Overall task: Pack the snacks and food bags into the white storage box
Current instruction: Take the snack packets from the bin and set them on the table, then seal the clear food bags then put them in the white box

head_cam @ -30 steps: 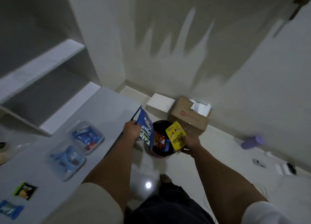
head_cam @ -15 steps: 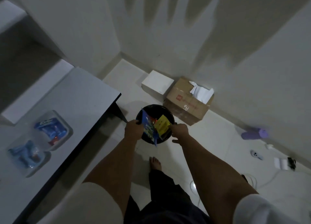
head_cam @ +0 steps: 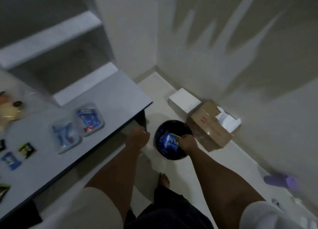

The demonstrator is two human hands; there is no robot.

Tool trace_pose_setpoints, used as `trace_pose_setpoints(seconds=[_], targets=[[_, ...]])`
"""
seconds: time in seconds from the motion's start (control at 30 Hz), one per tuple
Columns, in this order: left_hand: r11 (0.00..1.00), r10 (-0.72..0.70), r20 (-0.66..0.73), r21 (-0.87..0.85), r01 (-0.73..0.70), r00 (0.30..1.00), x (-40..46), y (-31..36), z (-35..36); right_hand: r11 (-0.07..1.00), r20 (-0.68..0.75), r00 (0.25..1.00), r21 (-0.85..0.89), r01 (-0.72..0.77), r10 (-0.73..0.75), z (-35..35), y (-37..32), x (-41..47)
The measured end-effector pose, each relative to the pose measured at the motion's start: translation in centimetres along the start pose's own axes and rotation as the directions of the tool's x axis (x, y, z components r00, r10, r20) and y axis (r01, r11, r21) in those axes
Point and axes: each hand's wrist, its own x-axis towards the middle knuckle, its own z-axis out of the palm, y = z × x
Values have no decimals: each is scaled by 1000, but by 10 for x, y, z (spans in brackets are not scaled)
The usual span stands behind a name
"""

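A black round bin (head_cam: 172, 155) stands on the floor by the table's corner. A blue snack packet (head_cam: 169, 141) lies inside it. My right hand (head_cam: 188, 141) reaches into the bin, fingers closed on a yellow packet, of which only a thin edge (head_cam: 176, 135) shows. My left hand (head_cam: 137, 139) hangs beside the bin near the table leg and holds nothing. A white storage box (head_cam: 184, 101) sits closed on the floor against the wall, beyond the bin. The view is blurred.
The grey table (head_cam: 111, 98) at left carries two clear tubs of blue snacks (head_cam: 90, 119) (head_cam: 66, 136) and small packets (head_cam: 27, 149) (head_cam: 11, 160). A cardboard box (head_cam: 210, 130) stands right of the white box. A purple object (head_cam: 282, 179) lies on the floor. My bare foot (head_cam: 164, 179) is below the bin.
The blue packet has left my left hand and now lies in the black bin. My right hand has pushed down into the bin with the yellow packet. The view swung left.
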Motion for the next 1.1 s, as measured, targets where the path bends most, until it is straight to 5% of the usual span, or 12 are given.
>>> trace_pose_setpoints(seconds=[0.33,0.6,1.1], targets=[[973,-164,-153,-188,134,975,-66,-159,-161,964,-81,960,-5,267,-267,117,-153,-76],[875,-419,-258,-371,311,871,-121,-339,-248,858,-19,860,-88,506,-509,260,-243,-157],[740,-558,-256,-583,335,789,-77,-493,-351,774,175,783,-131,619,-597,450,-402,-176]])
